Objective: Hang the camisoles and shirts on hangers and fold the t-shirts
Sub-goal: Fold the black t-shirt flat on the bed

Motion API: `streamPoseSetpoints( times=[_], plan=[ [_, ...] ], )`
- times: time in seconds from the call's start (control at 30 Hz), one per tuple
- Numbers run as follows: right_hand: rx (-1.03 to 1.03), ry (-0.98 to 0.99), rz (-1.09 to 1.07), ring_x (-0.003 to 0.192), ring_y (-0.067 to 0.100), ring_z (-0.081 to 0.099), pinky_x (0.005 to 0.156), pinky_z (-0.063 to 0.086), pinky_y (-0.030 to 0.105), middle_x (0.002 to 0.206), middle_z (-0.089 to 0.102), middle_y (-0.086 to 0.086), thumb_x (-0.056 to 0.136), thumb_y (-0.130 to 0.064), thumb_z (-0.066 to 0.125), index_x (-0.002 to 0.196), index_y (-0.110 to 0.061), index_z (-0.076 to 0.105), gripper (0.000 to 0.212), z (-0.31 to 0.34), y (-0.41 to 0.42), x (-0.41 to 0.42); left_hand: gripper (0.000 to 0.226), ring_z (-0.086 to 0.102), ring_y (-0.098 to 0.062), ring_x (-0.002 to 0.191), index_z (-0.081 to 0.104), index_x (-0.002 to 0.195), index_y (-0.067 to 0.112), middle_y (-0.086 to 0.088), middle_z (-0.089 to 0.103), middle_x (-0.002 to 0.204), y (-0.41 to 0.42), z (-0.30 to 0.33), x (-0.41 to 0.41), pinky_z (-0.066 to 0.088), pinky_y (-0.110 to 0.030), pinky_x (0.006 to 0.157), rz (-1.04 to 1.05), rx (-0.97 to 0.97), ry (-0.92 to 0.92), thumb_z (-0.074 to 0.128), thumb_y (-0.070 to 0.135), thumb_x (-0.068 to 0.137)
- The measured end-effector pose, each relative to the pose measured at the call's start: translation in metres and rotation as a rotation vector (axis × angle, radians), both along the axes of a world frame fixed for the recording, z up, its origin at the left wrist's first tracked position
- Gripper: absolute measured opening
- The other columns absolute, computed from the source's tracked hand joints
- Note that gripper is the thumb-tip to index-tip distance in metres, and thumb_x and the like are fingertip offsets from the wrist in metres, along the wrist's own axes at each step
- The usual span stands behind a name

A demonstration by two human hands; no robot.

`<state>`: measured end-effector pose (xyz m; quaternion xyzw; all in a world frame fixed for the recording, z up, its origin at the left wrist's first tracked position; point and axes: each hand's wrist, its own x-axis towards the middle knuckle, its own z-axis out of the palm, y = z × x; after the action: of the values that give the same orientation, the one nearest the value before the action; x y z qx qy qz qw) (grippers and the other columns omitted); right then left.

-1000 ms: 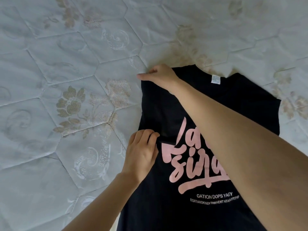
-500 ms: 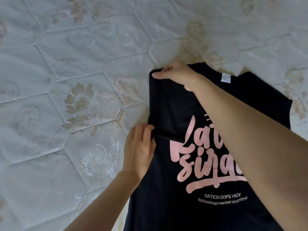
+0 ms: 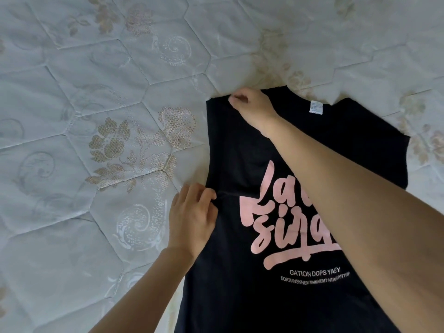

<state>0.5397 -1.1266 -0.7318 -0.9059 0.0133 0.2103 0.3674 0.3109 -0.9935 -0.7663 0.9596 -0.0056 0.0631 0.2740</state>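
Observation:
A black t-shirt [image 3: 240, 272] with pink lettering lies front up on the bed, its left sleeve side folded in to a straight edge. A white neck label [image 3: 315, 107] shows at the collar. My right hand [image 3: 252, 105] reaches across the shirt and pinches the fabric at the top left shoulder corner. My left hand [image 3: 192, 219] sits at the shirt's left edge, halfway down, fingers curled and pinching a crease in the cloth. My right forearm covers part of the print.
The shirt rests on a pale quilted mattress [image 3: 96, 116] with hexagon stitching and gold flower patterns. Open mattress surface stretches to the left and beyond the collar. The shirt's right sleeve [image 3: 394, 150] is spread out flat.
My right hand's fingers have curled in from the corner onto the shoulder fabric. My left hand slid slightly outward to the folded edge, pulling a crease.

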Motion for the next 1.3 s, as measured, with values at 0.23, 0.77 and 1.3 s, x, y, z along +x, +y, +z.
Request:
streamPoseSetpoints(
  times=[0.23, 0.77, 1.3],
  plan=[
    [-0.306, 0.008, 0.022, 0.085, 0.016, 0.060, 0.083, 0.047, 0.035, 0.087, 0.065, -0.004, 0.084, -0.061, 0.063, 0.096, -0.015, 0.067, 0.048, 0.001, -0.065, -0.028, 0.034, 0.058, -0.028, 0.076, 0.065, 0.103, 0.008, -0.006, 0.063, 0.091, 0.002, 0.009, 0.017, 0.049, -0.041, 0.070, -0.081, 0.190, 0.016, 0.078, 0.023, 0.075],
    [-0.412, -0.736, -0.029, 0.115, 0.033, 0.059, 0.095, 0.049, 0.042, 0.121, 0.062, 0.016, 0.089, -0.008, 0.045, 0.120, 0.000, 0.064, 0.036, -0.021, -0.023, -0.096, 0.032, 0.059, -0.028, 0.100, 0.069, 0.101, 0.001, -0.011, 0.066, 0.102, -0.011, 0.017, 0.040, 0.038, -0.042, 0.107, -0.288, 0.066, -0.195, 0.043, 0.004, 0.084],
    [-0.600, -0.419, 0.062, 0.152, 0.022, 0.010, 0.123, 0.012, 0.046, 0.163, 0.016, 0.010, 0.103, -0.037, 0.019, 0.155, -0.010, 0.023, 0.059, -0.069, -0.005, -0.141, 0.069, 0.009, -0.036, 0.149, 0.018, 0.153, 0.002, -0.027, 0.013, 0.159, -0.008, -0.032, 0.173, 0.009, -0.048, 0.121, -0.321, 0.405, 0.150, 0.011, 0.046, 0.099]
  ],
)
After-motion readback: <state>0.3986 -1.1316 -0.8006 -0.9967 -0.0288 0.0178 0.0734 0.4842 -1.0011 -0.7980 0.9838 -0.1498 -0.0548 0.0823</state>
